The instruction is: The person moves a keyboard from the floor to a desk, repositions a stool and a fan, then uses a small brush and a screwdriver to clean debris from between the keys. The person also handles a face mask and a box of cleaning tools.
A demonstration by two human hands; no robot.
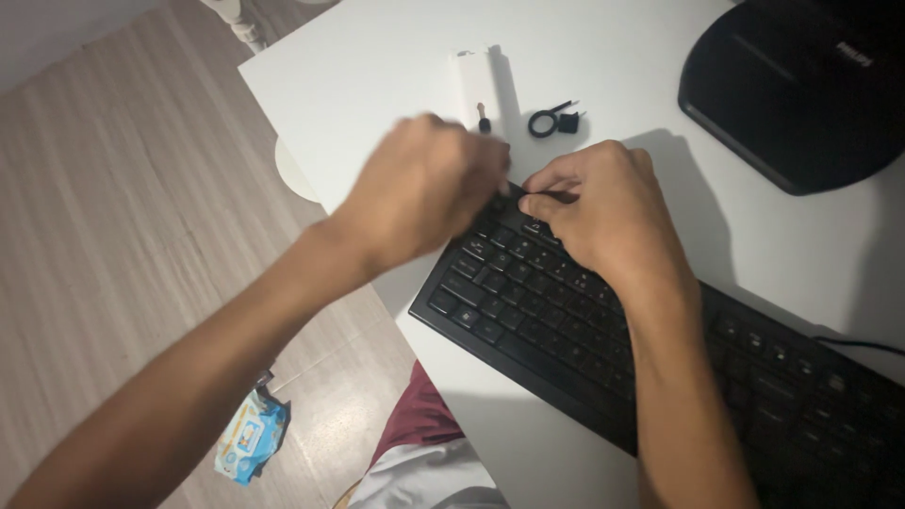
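A black keyboard [566, 320] lies slanted across a white table [377, 75]. My left hand [424, 188] is blurred over the keyboard's far left corner, fingers curled; what it holds is hidden. My right hand [599, 212] rests on the top key rows beside it, thumb and forefinger pinched on a small dark thing, probably a keycap or thin tool; I cannot tell which. Just beyond the hands lie a white oblong case [474, 83], a small brush-like tool [483, 119] and a black ring-shaped key puller [551, 121].
A black round monitor base [792, 94] stands at the back right. A black cable [858, 344] runs off to the right past the keyboard. On the wooden floor at the left lies a blue wipes packet [250, 438]. Dark red and white clothing [424, 452] shows below the table edge.
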